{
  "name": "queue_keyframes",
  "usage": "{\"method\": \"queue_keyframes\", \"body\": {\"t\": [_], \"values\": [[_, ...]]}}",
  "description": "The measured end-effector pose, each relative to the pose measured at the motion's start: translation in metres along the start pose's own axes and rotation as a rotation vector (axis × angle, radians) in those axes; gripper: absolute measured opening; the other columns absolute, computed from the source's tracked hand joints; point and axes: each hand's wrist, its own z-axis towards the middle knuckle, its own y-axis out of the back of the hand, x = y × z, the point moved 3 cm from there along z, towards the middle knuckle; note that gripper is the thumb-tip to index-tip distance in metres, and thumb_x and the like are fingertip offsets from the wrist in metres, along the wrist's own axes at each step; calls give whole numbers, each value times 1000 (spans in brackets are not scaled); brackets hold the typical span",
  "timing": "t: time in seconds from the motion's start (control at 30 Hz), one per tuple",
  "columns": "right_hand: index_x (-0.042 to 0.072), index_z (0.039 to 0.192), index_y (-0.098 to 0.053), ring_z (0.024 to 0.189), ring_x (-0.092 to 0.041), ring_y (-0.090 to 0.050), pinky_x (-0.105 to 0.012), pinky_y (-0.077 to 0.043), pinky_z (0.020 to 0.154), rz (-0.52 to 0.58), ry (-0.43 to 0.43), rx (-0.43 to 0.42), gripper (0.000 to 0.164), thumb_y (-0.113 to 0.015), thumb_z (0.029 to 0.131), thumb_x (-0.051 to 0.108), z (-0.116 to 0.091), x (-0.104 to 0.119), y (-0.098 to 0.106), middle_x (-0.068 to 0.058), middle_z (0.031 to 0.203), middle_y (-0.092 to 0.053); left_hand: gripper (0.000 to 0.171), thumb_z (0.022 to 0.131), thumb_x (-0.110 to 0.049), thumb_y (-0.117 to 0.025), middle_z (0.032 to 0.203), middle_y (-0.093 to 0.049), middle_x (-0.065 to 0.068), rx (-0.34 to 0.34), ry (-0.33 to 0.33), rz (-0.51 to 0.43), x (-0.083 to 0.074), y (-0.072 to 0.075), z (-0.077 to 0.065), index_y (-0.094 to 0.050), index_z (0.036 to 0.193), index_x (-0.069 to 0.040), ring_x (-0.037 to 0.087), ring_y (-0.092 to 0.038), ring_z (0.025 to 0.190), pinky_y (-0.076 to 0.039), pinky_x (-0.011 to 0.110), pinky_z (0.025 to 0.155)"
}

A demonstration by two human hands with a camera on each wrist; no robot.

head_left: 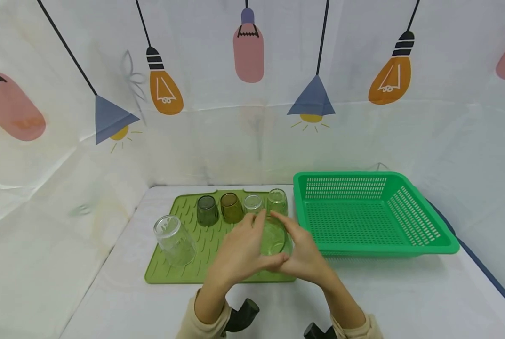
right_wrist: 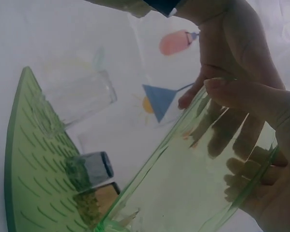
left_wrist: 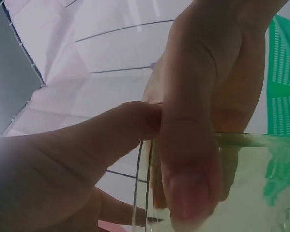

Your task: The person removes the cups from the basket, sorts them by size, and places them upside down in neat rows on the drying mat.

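Note:
Both hands are wrapped around a wide, pale green glass point(head_left: 273, 238) at the right part of a green ridged mat point(head_left: 203, 261). My left hand point(head_left: 241, 247) grips its left side and my right hand point(head_left: 305, 252) its right side, the thumbs meeting in front and the fingertips reaching to the far side. In the right wrist view, the fingers show through the green-tinted wall of the glass point(right_wrist: 183, 169). A large clear glass point(head_left: 176, 242) stands on the mat's left part.
Along the mat's back edge stand a grey glass point(head_left: 207, 212), an amber glass point(head_left: 232, 209), a small clear glass point(head_left: 253, 203) and a small pale green glass point(head_left: 277, 200). A green plastic basket point(head_left: 375, 249) sits to the right. Behind hangs a white sheet printed with lamps.

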Motion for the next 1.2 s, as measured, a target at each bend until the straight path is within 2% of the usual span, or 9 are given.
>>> {"method": "queue_keyframes", "body": {"t": [0.17,0.27,0.4,0.57,0.63,0.8,0.87,1.07,1.2], "values": [[-6,137,-40,124,-33,-48,-51,-44,98,-33,-14,4,91,-86,60,12,-1,0,-1,-18,136,-49,83,70,-48,-74,117,-58,23,-42,5,28,1,-2,4,-49,130,2,37,-63,93,-56,47,70],[-5,141,-36,127,-34,-44,-54,-41,99,-1,-27,31,93,-85,64,12,-3,-1,0,-18,139,-46,81,69,-46,-75,116,-59,22,-65,6,-30,7,-5,4,-50,128,3,36,-63,91,-56,45,70],[3,144,-34,128,-33,-44,-57,-39,100,60,-48,48,92,-84,67,10,-7,-5,8,-15,139,-47,79,69,-42,-77,115,-60,17,-75,36,-203,20,-8,-1,-49,131,-1,28,-62,92,-55,39,70],[7,142,-40,127,-29,-45,-57,-37,101,76,-81,30,86,-84,68,10,-16,-14,21,-10,135,-52,76,69,-36,-80,110,-61,9,-124,84,-412,37,-10,-8,-49,131,-4,22,-62,94,-54,36,71],[7,140,-43,128,-28,-45,-52,-37,103,85,-98,22,82,-83,69,10,-19,-17,26,-10,134,-52,74,70,-33,-80,110,-62,10,-152,92,-463,42,-10,-10,-49,130,-4,24,-63,94,-54,38,71],[8,137,-46,130,-18,-42,-20,-32,107,135,-157,3,73,-81,73,9,-24,-24,36,-12,135,-51,71,70,-29,-80,110,-62,8,-202,123,-565,50,-10,-13,-49,130,-5,23,-62,95,-54,39,73],[8,137,-46,131,-11,-40,-13,-29,105,163,-183,1,72,-80,74,9,-27,-27,38,-12,136,-50,70,72,-27,-80,112,-61,6,-210,149,-626,52,-11,-14,-48,131,-7,22,-61,97,-53,38,73],[-4,138,-41,131,-3,-37,-13,-32,103,285,-182,-4,68,-73,78,-2,-33,-36,40,-18,141,-42,65,78,-15,-75,120,-58,12,-209,222,-849,59,-19,-16,-46,135,-5,29,-59,106,-54,32,74],[-10,137,-34,130,-1,-35,-13,-39,98,476,-181,-14,67,-68,80,-7,-35,-40,40,-13,144,-33,62,80,-9,-70,124,-53,19,-202,183,-1026,62,-28,-15,-44,135,0,30,-58,108,-54,27,76]]}}
